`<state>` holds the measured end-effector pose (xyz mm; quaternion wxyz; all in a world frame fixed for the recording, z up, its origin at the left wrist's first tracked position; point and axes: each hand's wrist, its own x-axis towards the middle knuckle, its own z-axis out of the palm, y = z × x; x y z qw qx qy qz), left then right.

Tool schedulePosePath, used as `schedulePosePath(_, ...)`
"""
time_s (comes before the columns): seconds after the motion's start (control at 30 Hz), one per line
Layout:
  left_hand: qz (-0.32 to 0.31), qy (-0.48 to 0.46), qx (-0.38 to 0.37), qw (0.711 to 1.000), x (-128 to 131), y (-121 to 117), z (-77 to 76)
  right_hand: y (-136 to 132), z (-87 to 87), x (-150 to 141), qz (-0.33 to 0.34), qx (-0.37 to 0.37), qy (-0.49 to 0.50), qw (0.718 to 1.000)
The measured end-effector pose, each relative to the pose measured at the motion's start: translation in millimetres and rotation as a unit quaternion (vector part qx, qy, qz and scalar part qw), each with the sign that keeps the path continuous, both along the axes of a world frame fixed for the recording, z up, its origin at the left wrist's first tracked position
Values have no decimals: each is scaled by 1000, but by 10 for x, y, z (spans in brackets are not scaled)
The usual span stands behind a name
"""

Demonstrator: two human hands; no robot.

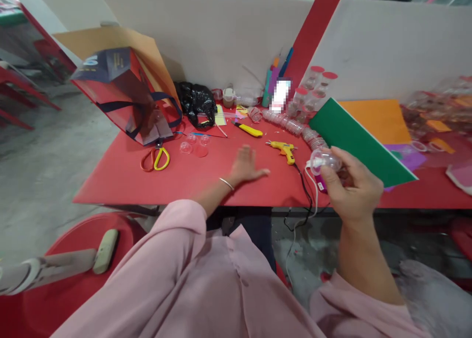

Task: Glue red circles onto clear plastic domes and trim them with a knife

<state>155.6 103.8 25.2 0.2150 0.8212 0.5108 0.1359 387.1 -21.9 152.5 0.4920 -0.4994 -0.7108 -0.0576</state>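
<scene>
My right hand (pixel 354 183) grips a clear plastic cup (pixel 323 162) above the right part of the red table (pixel 199 183), its round rim turned toward the left. My left hand (pixel 246 166) lies with fingers spread on the table, holding nothing; a bangle circles that wrist. Between the hands rests a yellow glue gun (pixel 284 150), its black cord running off the front edge. Beyond my left hand lies a yellow utility knife (pixel 249 129). Small clear plastic pieces (pixel 191 144) and a red disc (pixel 201 151) sit to its left, near scissors (pixel 155 159) with red and yellow handles.
A paper bag (pixel 125 92) and a black plastic bag (pixel 195 102) stand at the back left. Nested clear cups (pixel 295 126) curve along the back toward a green board (pixel 361 141). Clear jars with red lids (pixel 313 84) stand by the partition. A white cable (pixel 315 195) hangs down.
</scene>
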Motion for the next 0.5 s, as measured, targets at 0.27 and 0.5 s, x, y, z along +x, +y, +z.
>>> schedulePosePath(0.27, -585, -136, -192, 776, 1060, -1922, -541, 498, -326, -489, 75, -78, -41, 993)
schedulePosePath(0.5, -268, -173, -351, 881, 1013, -1323, -654, 1341, -1125, -798, 69, -293, -150, 942)
